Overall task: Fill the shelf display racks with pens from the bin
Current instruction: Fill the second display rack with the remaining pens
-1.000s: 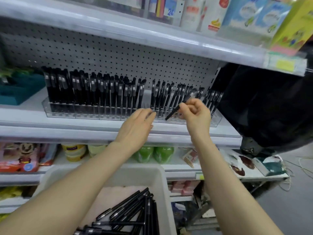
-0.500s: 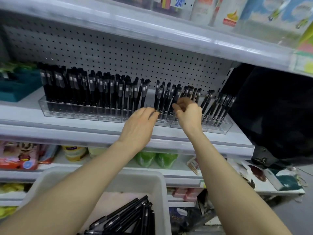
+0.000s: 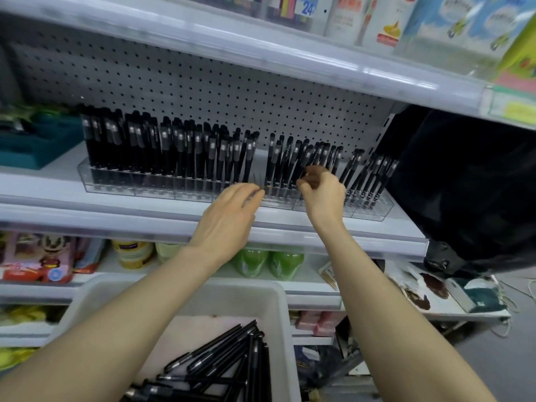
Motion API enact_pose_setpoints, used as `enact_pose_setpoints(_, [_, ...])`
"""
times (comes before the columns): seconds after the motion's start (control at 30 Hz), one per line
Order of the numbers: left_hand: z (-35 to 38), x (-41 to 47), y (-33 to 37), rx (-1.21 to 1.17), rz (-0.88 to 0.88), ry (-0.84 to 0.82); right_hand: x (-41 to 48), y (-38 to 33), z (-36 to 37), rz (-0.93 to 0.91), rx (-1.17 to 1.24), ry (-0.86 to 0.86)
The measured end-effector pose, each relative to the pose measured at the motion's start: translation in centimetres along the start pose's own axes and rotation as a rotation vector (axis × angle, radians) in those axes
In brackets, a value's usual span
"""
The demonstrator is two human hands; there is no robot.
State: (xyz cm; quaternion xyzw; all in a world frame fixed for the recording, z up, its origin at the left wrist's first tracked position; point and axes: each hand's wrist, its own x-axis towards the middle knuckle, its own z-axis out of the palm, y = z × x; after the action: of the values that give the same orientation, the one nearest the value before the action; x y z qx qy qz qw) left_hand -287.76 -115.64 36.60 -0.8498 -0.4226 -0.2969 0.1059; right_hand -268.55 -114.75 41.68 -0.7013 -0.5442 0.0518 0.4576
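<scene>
A long clear display rack [image 3: 174, 195] stands on the middle shelf, with black pens [image 3: 179, 152] upright in most of its slots. An empty gap shows near its middle, just above my left hand. My left hand [image 3: 229, 216] lies flat with its fingertips against the rack's front wall and holds nothing. My right hand [image 3: 322, 195] is pinched on a black pen [image 3: 304, 161] that leans in a slot right of the gap. Below, a white bin [image 3: 278, 314] holds several loose black pens [image 3: 232, 364].
The upper shelf edge [image 3: 290, 59] overhangs the rack. A teal tray [image 3: 37, 146] sits left of the rack and a black bag [image 3: 464, 198] hangs close on the right. Green bottles [image 3: 269, 264] and packets fill the lower shelf behind the bin.
My right hand carried the pen from in front of the rack down into a slot among the standing pens. My left hand stayed on the rack's front edge.
</scene>
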Motion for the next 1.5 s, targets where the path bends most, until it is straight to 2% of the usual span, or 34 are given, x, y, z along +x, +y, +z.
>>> enact_pose_setpoints(0.17, [-1.7, -5.3, -2.7, -0.054, -0.079, 0.001, -5.4, -1.0, 0.7, -0.026, 0.086, 0.087])
enact_pose_setpoints(0.37, [-2.2, -12.8, -6.2, -0.068, -0.133, -0.004, -14.7, -2.0, 4.6, -0.065, 0.123, -0.077])
enact_pose_setpoints(0.47, [-1.7, -15.6, -7.1, -0.06, -0.168, -0.024, -18.8, -1.8, 6.2, -0.074, 0.092, -0.232])
enact_pose_setpoints(0.63, [0.1, -18.4, -6.8, -0.011, -0.203, -0.135, -22.8, 0.1, 7.8, 0.0, -0.081, -0.646])
enact_pose_setpoints(0.77, [0.4, -18.6, -6.4, 0.029, -0.205, -0.123, -23.8, 1.3, 7.9, -0.026, -0.223, -0.832])
enact_pose_setpoints(1.03, [0.3, -18.4, -6.1, 0.04, -0.21, -0.117, -23.4, 1.5, 8.6, -0.103, -0.288, -0.936])
enact_pose_setpoints(1.27, [0.0, -18.3, -6.3, 0.033, -0.212, -0.142, -23.1, 1.3, 8.2, -0.23, -0.45, -1.046])
enact_pose_setpoints(1.43, [-0.3, -18.0, -6.1, 0.019, -0.246, -0.168, -22.3, 0.0, 9.0, -0.415, -0.672, -1.076])
enact_pose_setpoints(1.5, [-0.5, -17.7, -6.0, 0.019, -0.263, -0.163, -21.9, 0.1, 9.0, -0.466, -0.693, -1.062])
